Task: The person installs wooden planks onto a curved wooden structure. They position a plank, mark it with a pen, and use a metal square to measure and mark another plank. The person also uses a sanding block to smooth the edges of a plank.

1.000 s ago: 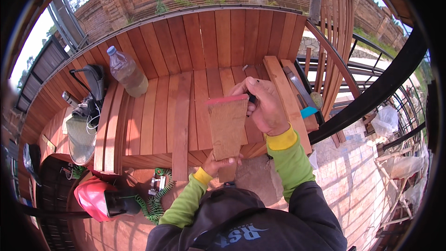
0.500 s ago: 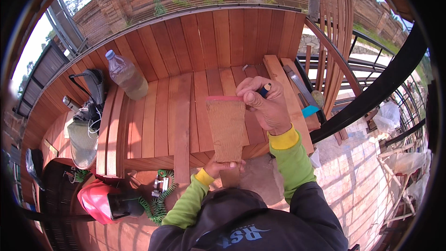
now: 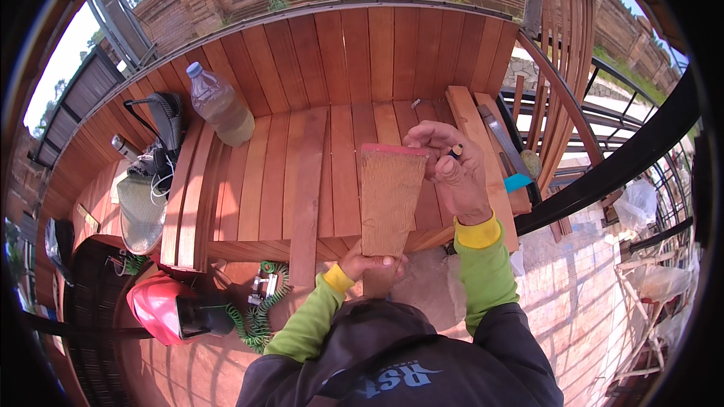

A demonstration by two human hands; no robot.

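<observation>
Head view: a clear plastic bottle [image 3: 222,109] with a blue cap, partly filled with cloudy, yellowish liquid, stands on a slatted wooden counter [image 3: 253,188], just left of a worker holding up a tapered wooden board [image 3: 392,200] with a red top edge [image 3: 392,149]. Half a second earlier, the right thumb and forefinger met at the board's upper right corner; now they have parted, and the right hand [image 3: 466,185] sits just beside that corner, though whether a fingertip touches it cannot be told. A short, dark pencil [image 3: 455,151] is held in that hand, its pale tip showing above the thumb, the other fingers loosely curled. The left hand [image 3: 369,264], as before, is closed around the board's narrower lower part, thumb across its face. Both forearms, in green sleeves [image 3: 486,275] with yellow cuffs [image 3: 479,232], reach forward, the right one farther. Below the counter lies a coiled green hose [image 3: 259,324].
</observation>
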